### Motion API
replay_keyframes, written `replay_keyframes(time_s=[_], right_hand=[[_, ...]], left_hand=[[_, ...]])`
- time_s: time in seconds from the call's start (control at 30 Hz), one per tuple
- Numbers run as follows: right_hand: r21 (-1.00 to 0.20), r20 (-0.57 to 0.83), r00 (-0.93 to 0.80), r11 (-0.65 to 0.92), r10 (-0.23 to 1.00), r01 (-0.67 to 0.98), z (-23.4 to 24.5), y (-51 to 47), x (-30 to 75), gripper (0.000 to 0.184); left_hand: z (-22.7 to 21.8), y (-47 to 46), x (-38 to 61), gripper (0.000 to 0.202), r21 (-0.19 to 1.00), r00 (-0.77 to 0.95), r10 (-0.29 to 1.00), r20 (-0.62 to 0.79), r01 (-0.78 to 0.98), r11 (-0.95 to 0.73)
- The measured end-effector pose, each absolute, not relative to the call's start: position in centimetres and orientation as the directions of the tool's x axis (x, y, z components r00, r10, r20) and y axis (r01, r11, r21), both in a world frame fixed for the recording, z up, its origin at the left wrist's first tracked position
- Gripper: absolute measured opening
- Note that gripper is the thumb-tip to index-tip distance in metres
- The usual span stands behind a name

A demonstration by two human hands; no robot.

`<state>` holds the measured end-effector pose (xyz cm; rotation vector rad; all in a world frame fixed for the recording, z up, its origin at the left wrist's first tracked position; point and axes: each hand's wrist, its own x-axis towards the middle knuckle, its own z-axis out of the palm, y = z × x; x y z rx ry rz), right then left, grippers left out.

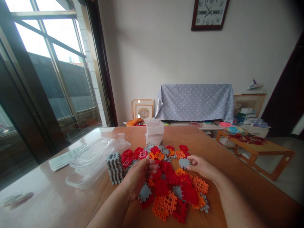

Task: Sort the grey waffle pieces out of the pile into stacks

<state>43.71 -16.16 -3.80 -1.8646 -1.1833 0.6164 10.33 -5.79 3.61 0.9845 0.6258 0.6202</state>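
Two hands work over a heap of red, orange and grey lattice plastic tiles (pixel 166 183) on the desk (pixel 204 142). The right hand (pixel 201 167) pinches a grey tile (pixel 184 163); the left hand (pixel 139 179) curls, its hold hidden. Stacked grey tiles (pixel 115 167) stand at nine o'clock, stacked clear tubs (pixel 155 131) at twelve, apparently empty, and clear lids (pixel 91 158) at ten.

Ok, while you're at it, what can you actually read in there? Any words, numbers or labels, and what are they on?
"10", "12", "2", "3", "4", "5", "6", "7", "8": numerals on the wall clock, whose top edge is cut off.
Printed lines on the paper slip on the table: too small to read.
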Motion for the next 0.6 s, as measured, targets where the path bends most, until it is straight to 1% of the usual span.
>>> replay_keyframes(time_s=[0.1,0.2,0.3,0.37,0.47,0.53,0.6], right_hand=[[-0.836,0.034,0.459,-0.227,0.888,0.500,-3.6,-16.3,43.8,0.062],[-0.826,0.048,0.482,-0.237,0.875,0.511,-3.3,-16.4,43.9,0.060],[-0.815,0.077,0.491,-0.229,0.868,0.532,-2.6,-16.3,43.6,0.056],[-0.803,0.122,0.472,-0.192,0.873,0.564,-2.1,-16.1,42.8,0.054],[-0.781,0.200,0.408,-0.107,0.891,0.616,-1.2,-15.9,40.7,0.052],[-0.760,0.238,0.355,-0.055,0.904,0.648,-0.7,-15.8,39.1,0.049],[-0.727,0.275,0.308,-0.013,0.911,0.686,-0.5,-15.7,37.6,0.045]], left_hand=[[3.4,-5.6,10.2,0.044,0.888,0.670,0.717,-0.190,-0.194,0.417],[3.2,-5.3,10.1,0.045,0.893,0.666,0.724,-0.177,-0.200,0.402],[3.3,-5.1,10.0,0.047,0.926,0.615,0.777,-0.137,-0.198,0.321],[3.5,-4.9,9.8,0.045,0.963,0.566,0.821,-0.071,-0.177,0.205],[3.5,-4.6,9.6,0.034,0.997,0.529,0.847,0.053,-0.068,-0.020],[3.3,-4.4,9.6,0.025,0.981,0.525,0.839,0.141,0.038,-0.189],[3.0,-4.3,9.6,0.015,0.908,0.526,0.812,0.254,0.158,-0.387]])
